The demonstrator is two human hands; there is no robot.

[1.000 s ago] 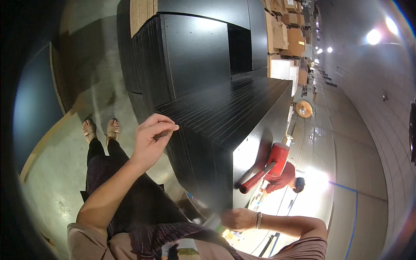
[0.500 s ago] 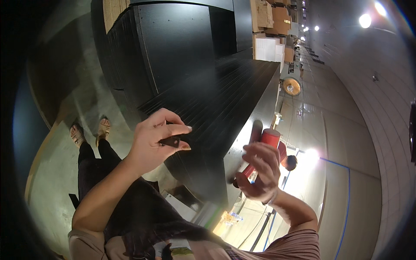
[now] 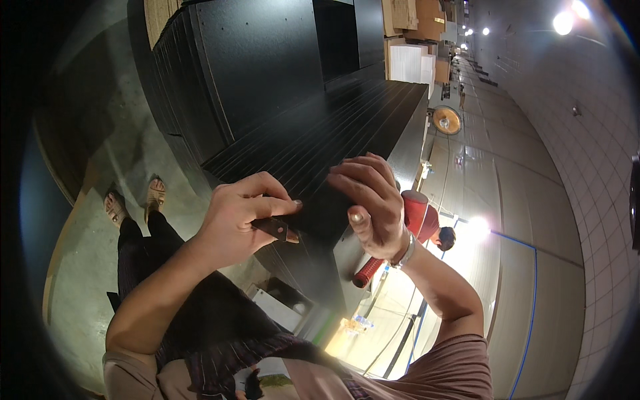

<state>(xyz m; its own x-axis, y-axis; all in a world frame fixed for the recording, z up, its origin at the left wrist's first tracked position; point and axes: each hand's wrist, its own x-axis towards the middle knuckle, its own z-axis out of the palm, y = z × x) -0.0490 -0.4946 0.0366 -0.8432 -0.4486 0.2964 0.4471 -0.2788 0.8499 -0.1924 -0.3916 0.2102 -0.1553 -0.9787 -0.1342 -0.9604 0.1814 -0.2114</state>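
Note:
Between the thumb and fingers of my left hand is a small dark flat piece with a hole near its end. My right hand is raised with its fingers apart and nothing in it. Both hands are over the near end of a stack of black panels, whose edges show as thin parallel lines. Behind my right hand lies a red mallet-like tool, its round red end and ribbed red grip showing; my hand and wrist hide its middle.
A tall black cabinet-like panel stands beyond the stack. Cardboard boxes and white boxes are piled at the back. A round fan is farther off. Another person is at the right, beyond the tool.
My right hand has moved left and up, away from the red tool and closer to my left hand. The dark piece in my left hand is tilted more and shows more of its length.

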